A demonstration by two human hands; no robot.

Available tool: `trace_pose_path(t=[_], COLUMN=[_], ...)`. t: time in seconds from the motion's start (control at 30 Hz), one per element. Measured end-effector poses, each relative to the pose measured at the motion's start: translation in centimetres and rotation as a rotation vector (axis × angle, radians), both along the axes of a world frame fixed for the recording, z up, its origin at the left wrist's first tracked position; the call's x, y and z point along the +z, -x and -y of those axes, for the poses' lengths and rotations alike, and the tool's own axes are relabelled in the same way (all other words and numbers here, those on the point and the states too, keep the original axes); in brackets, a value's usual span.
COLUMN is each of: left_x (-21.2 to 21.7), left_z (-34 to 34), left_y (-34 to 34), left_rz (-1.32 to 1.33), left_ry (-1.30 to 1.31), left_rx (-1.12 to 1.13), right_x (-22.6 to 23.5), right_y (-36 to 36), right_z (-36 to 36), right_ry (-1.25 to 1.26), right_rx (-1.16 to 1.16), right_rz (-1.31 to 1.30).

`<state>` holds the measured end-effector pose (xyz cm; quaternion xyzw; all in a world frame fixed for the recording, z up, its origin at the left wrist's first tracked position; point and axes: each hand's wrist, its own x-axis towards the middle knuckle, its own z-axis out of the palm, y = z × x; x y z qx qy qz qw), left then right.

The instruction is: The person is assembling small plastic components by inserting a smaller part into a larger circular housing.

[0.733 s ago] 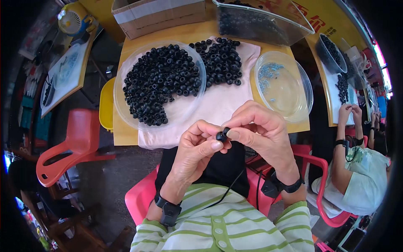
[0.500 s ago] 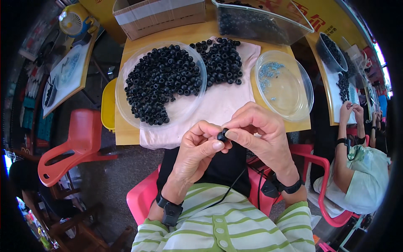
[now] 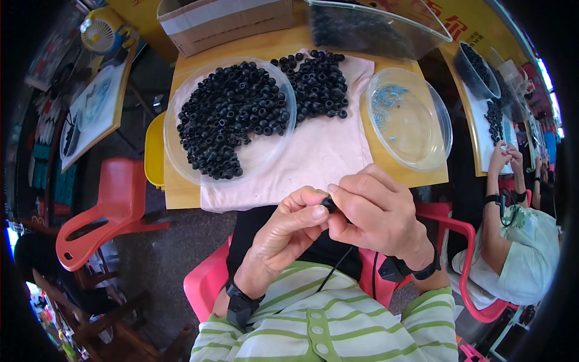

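From my remote station I have both hands low in front of the torso, just off the near edge of the wooden table [image 3: 184,197]. The left hand [image 3: 280,235] is closed in a pinch, gripping a small black bead-like piece [image 3: 329,204] between thumb and forefinger. The right hand [image 3: 383,214] is curled with its fingertips against the other side of that piece; its own fingers hide the contact, so I cannot tell whether it grips or only touches. I take the left to be the steadying side, leaving the right free to work the piece.

The piece sits between the two sets of fingertips, beyond the table edge and above the lap. Past the hands, many rounded, holed pieces [image 3: 235,114] fill a shallow round plastic tray [image 3: 262,151], whose rim likely stops them rolling off. A loose pile [image 3: 316,87] lies beside it on a pale pink cloth [image 3: 322,154], which I suspect also checks rolling. To the right, a clear round tub [image 3: 416,145] keeps tiny bluish bits [image 3: 387,101] apart from the black ones, probably so they don't mix.
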<state>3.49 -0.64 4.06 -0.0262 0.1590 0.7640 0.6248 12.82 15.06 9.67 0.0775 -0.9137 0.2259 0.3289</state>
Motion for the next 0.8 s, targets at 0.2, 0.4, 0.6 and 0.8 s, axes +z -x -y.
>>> trace_pose_path(t=[0.2, 0.4, 0.6, 0.8], left_x=[1.0, 1.3, 2.3, 3.3], left_z=[-0.5, -1.2, 1.0, 4.4], left_y=[0.3, 2.4, 6.8, 11.2], left_rz=[-0.012, -0.32, -1.017, -1.752], left_ry=[0.023, 0.097, 0.418, 1.11], left_rx=[0.007, 0.222, 0.396, 0.35], right_x=[0.2, 1.2, 3.2, 2.6], right_y=[0.4, 3.7, 7.7, 9.7], right_z=[-0.1, -1.6, -6.0, -22.8], right_ry=[-0.021, -0.074, -0.187, -0.234], right_rx=[0.04, 0.025, -0.112, -0.535], right_rz=[-0.012, 0.138, 0.009, -0.013])
